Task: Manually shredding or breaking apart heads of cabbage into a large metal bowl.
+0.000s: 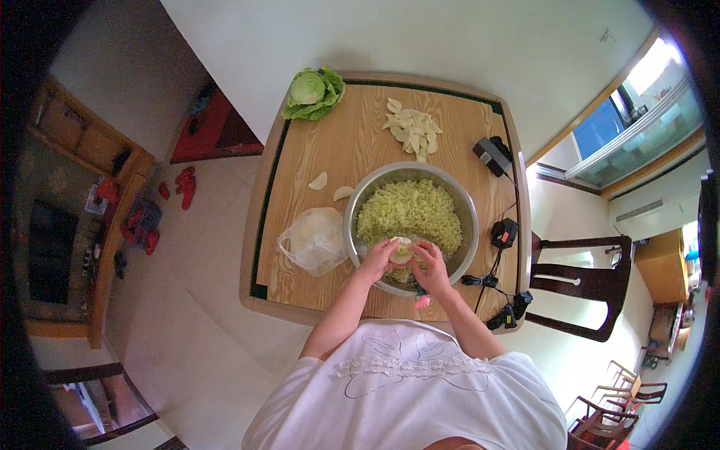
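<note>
Over the near side of a stainless steel bowl [473, 236], my left hand [379, 261] holds a round, pale dumpling wrapper [401, 257] with a little filling on it. The fingers of my right hand [431, 266] grip the wrapper's right edge. Finely chopped, pale green filling [409, 211] is heaped in the bowl. Below my right hand, a pink-ended object [422, 302] shows at the bowl's near rim; its kind is unclear. Left of the bowl lies a clear plastic bag [315, 242] of pale rounds, seemingly more wrappers.
Half-moon dumplings [415, 130] are piled beyond the bowl, and two more pale half-moons [318, 180] lie at its left. A cabbage [313, 93] occupies the far left corner. Black adapters [493, 156] and cables run along the wooden table's [298, 146] right side, near a dark chair [585, 281].
</note>
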The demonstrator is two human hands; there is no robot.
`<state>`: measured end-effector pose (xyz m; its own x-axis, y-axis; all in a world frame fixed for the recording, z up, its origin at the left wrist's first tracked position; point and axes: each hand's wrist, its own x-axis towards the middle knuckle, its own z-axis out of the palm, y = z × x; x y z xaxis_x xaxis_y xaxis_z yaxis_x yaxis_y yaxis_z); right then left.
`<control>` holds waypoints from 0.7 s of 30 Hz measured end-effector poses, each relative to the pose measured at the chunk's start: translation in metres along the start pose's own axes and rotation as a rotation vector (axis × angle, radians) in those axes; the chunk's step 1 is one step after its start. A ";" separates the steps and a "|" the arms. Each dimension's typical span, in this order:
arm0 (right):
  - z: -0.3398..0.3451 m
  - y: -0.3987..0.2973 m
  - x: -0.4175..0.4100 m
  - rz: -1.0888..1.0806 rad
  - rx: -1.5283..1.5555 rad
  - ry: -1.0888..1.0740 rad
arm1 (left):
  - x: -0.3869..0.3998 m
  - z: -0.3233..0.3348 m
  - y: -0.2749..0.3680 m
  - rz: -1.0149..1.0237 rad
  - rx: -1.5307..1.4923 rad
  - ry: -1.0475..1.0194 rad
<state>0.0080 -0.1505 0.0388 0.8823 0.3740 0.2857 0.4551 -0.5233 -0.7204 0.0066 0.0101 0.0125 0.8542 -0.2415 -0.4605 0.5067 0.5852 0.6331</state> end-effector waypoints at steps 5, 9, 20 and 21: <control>-0.002 -0.002 0.001 -0.041 -0.025 -0.027 | -0.001 0.000 0.000 0.007 -0.008 -0.002; -0.002 -0.003 0.002 -0.039 -0.024 -0.034 | 0.000 -0.001 0.001 -0.012 0.038 -0.025; 0.001 0.005 -0.001 0.026 -0.005 0.029 | 0.002 -0.005 -0.002 -0.008 -0.043 -0.042; 0.002 0.006 -0.002 0.027 -0.005 0.029 | 0.003 -0.006 -0.003 -0.005 -0.053 -0.055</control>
<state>0.0091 -0.1531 0.0326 0.8973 0.3373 0.2848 0.4319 -0.5367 -0.7249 0.0068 0.0125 0.0053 0.8575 -0.2861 -0.4277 0.5055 0.6236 0.5963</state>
